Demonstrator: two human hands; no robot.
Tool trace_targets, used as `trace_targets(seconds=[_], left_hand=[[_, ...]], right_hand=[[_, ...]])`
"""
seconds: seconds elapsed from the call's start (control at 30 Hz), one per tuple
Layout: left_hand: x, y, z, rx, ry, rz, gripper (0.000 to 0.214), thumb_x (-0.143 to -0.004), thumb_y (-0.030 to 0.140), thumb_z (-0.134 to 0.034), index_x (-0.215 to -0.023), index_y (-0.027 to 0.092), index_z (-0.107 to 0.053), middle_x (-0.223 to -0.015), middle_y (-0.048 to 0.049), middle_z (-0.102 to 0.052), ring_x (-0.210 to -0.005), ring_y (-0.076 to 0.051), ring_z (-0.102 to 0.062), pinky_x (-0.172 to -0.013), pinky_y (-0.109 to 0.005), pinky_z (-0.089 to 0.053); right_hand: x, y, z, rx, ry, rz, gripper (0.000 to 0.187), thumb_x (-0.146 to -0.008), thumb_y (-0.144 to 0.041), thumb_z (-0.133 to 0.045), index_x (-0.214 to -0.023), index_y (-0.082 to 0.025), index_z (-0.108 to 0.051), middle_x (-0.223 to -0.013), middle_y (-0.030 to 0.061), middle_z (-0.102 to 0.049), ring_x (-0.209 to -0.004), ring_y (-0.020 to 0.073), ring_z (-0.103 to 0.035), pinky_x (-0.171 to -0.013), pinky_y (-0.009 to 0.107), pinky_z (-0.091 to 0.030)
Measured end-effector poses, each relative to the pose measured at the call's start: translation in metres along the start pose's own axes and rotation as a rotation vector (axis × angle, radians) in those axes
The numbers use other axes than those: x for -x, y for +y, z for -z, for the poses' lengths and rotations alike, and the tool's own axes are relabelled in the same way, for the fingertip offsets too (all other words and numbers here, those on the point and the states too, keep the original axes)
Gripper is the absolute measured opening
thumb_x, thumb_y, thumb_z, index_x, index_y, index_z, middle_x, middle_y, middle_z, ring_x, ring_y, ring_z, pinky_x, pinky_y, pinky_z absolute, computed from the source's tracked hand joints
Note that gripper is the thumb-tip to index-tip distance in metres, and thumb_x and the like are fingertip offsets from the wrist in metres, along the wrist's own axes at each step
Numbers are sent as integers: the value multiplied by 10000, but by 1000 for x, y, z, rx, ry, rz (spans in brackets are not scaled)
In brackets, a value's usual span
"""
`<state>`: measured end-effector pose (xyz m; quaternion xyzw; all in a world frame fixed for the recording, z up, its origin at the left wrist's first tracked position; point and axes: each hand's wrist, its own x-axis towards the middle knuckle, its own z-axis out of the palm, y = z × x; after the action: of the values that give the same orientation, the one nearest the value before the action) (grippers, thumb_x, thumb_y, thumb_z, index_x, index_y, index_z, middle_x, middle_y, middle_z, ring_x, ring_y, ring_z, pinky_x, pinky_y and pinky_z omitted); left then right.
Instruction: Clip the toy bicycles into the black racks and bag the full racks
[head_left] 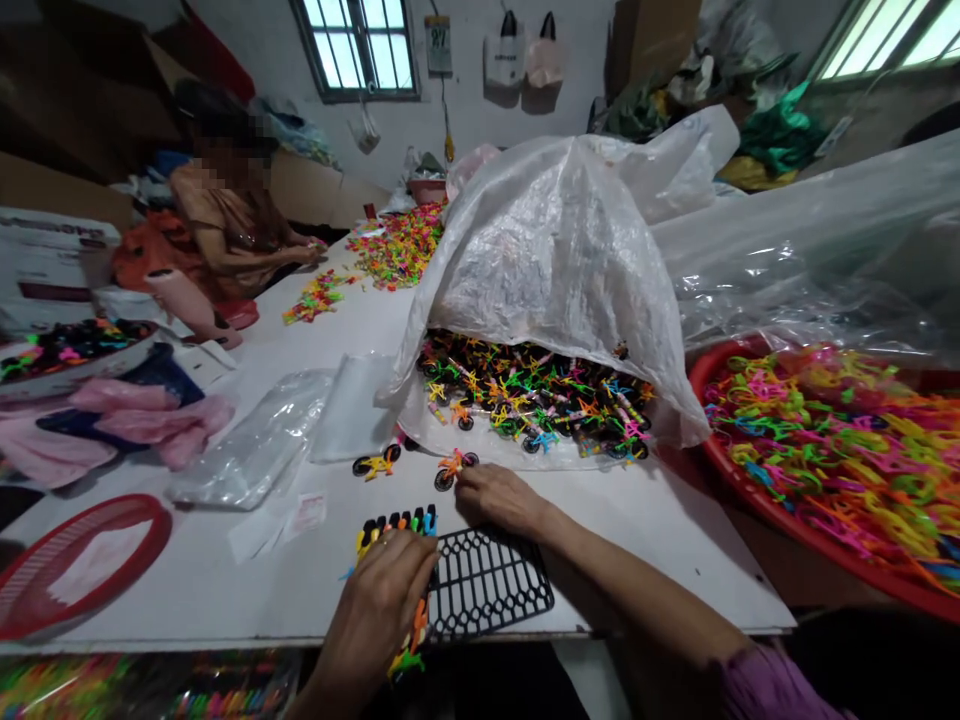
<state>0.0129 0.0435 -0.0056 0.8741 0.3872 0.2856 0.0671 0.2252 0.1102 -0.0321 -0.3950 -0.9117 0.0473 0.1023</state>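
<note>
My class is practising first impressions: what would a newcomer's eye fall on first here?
Probably the whitish plastic bag mid-table, toy bikes heaped in its open mouth. At right, a red basin brims with bright plastic pieces. Before the bag, the right hand is at an orange bike.

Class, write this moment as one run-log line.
left hand: at black rack | right hand: at orange toy bike | plastic bag: toy bikes heaped at open mouth
</note>
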Motion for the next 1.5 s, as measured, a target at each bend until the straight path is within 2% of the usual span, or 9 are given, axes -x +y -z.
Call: trace_targets(seconds=[0.2, 0.33, 0.43, 0.57, 0.73, 0.9, 1.13, 1.27, 1.5], left_hand=[[-4, 2, 4, -26, -29, 20, 203, -907, 216, -398, -892, 186, -598, -827, -29, -637, -805, -160, -603, -796, -319, -479], [-4, 5, 7, -37, -56, 30, 190, -906, 224, -406, -892, 177, -591, -820, -37, -626, -776, -155, -593, -765, -312, -481], [-5, 1, 5, -34, -65, 34, 189, -908, 232, -409, -886, 182, -589, -802, -33, -619, -781, -158, -585, -766, -315, -474], [-18, -13, 0, -75, -53, 66, 161, -894, 241, -442, -859, 176, -585, -786, -32, -604, -767, -165, -575, -721, -303, -470], [-34, -15, 12, -115, 30, 93, 153, -873, 237, -483, -919, 145, -596, -881, -65, -614, -879, -198, -563, -804, -345, -460], [-5, 15, 35, -68, 97, 105, 167, -882, 192, -457, -984, 156, -584, -910, -51, -622, -884, -167, -558, -817, -305, -449], [27, 28, 16, -86, 18, 30, 207, -867, 89, -417, -1009, 137, -560, -914, -65, -619, -879, -180, -558, -820, -334, -443], [26, 26, 12, -37, -3, 5, 215, -873, 182, -470, -1079, 152, -523, -967, -61, -627, -917, -186, -560, -839, -335, -445], [27, 28, 9, -67, 117, 0, 168, -895, 140, -418, -961, 160, -571, -860, -36, -644, -819, -159, -585, -787, -303, -450]], right_hand=[[8, -13, 2, -42, 13, -530, 194, -863, -294, -482, -931, -162, -607, -929, 89, -609, -833, 190, -577, -653, 260, -403], [-13, -20, 6, -133, -3, -705, 161, -813, -259, -508, -861, -142, -609, -850, 109, -632, -772, 205, -587, -621, 274, -394], [-11, -28, 9, -491, 137, -766, 168, -767, -330, -568, -793, -165, -589, -717, 31, -619, -654, 145, -550, -568, 229, -368], [10, -48, 3, -935, 270, -725, 178, -666, -284, -643, -756, -164, -546, -614, -51, -536, -544, 85, -457, -506, 187, -334], [33, -76, 6, -1066, 243, -732, 160, -662, -298, -632, -661, -160, -551, -573, -42, -516, -534, 94, -459, -516, 205, -360], [33, -96, -4, -969, 319, -699, 115, -726, -274, -571, -758, -165, -586, -721, 16, -608, -648, 135, -549, -628, 239, -429], [32, -113, -50, -666, 328, -536, 173, -737, -110, -447, -853, -160, -565, -812, 51, -563, -724, 158, -522, -668, 264, -429], [34, -116, -43, -519, 176, -452, 313, -691, -50, -431, -963, -161, -539, -897, 59, -544, -780, 162, -524, -687, 259, -423], [23, -111, -20, -385, -88, -411, 202, -822, -146, -422, -956, -136, -572, -886, 78, -615, -734, 161, -565, -632, 247, -397]])
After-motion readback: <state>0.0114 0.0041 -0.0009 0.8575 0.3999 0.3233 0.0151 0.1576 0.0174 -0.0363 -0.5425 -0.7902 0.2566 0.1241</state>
